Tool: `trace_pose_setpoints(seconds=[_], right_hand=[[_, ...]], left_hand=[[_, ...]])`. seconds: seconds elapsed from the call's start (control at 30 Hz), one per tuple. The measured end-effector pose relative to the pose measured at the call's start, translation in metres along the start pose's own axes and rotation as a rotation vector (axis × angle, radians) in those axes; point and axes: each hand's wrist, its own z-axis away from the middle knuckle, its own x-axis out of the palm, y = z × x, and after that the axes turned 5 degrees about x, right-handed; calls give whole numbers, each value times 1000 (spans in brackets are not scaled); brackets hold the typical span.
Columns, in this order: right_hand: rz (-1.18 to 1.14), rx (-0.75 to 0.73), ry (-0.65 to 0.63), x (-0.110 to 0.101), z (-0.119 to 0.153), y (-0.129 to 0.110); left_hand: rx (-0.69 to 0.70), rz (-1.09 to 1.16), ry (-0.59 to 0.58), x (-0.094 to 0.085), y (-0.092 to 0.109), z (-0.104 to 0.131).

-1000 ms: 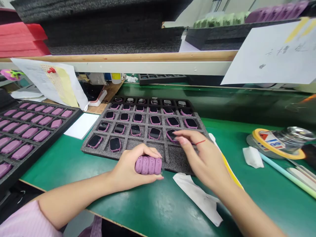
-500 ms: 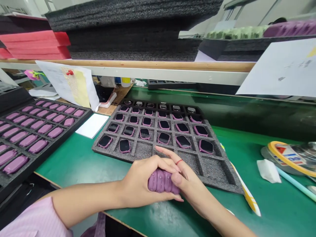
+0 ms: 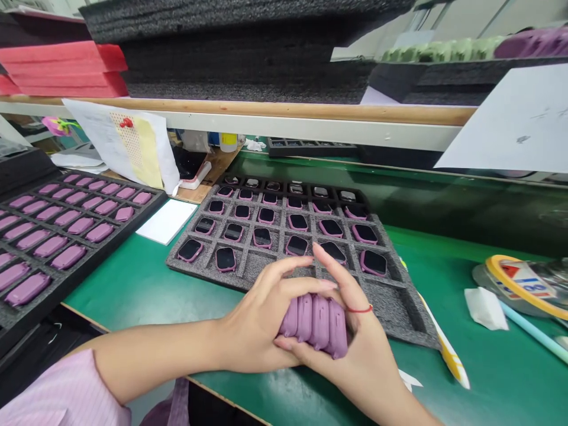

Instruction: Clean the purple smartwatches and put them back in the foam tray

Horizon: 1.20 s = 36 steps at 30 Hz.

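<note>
A short stack of purple watch cases (image 3: 317, 324) sits between my two hands, above the near edge of the middle foam tray. My left hand (image 3: 261, 319) wraps the stack from the left, fingers over its top. From the right, my right hand (image 3: 355, 337) closes round it, thumb beneath and index finger raised; a thin red band circles that finger. The grey foam tray (image 3: 399, 302) behind holds rows of dark-faced watches with purple frames, such as this one (image 3: 226, 258). Some of its near compartments hold no watch.
At left, a black tray (image 3: 93, 260) carries purple cases. A white pad (image 3: 165, 222) lies between the trays. To the right are a white and yellow tool (image 3: 455, 367), a crumpled tissue (image 3: 487, 308) and a glass jar (image 3: 523, 284). Foam stacks (image 3: 248, 65) rest on the shelf above.
The purple stack has shifted slightly right and now shows more of its side. My right hand has turned, its thumb moving below the stack and its index finger rising.
</note>
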Motion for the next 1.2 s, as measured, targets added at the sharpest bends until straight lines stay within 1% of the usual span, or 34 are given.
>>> trace_pose_setpoints(seconds=[0.07, 0.13, 0.2, 0.23, 0.3, 0.37, 0.47, 0.77, 0.87, 1.07, 1.13, 1.2], right_hand=[[12, -56, 17, -1, 0, 2], [19, -92, 8, -3, 1, 4], [34, -133, -1, -5, 1, 6], [45, -166, -3, -6, 1, 7], [81, -233, -13, -8, 0, 7], [115, -275, -29, -9, 0, 7], [120, -284, -41, -10, -1, 5], [-3, -202, -83, -7, -2, 8], [-1, -193, -90, -7, -2, 8], [31, -153, -56, -6, -4, 9], [27, -170, -65, -6, -4, 10], [35, -217, -92, -6, -3, 11]], left_hand=[[-135, 128, 13, 2, 3, 2], [-350, 376, 20, 2, 8, 1], [-551, 665, -18, 0, 13, -4], [-617, 783, -41, -1, 15, -7], [-688, 933, -64, -4, 18, -14], [-721, 982, -61, -6, 19, -20], [-723, 964, -68, -9, 19, -22], [-785, 952, -97, -11, 15, -22], [-790, 963, -125, -11, 14, -21], [-774, 946, -124, -7, 12, -16], [-754, 967, -124, -6, 12, -17], [-740, 990, -88, -4, 13, -17]])
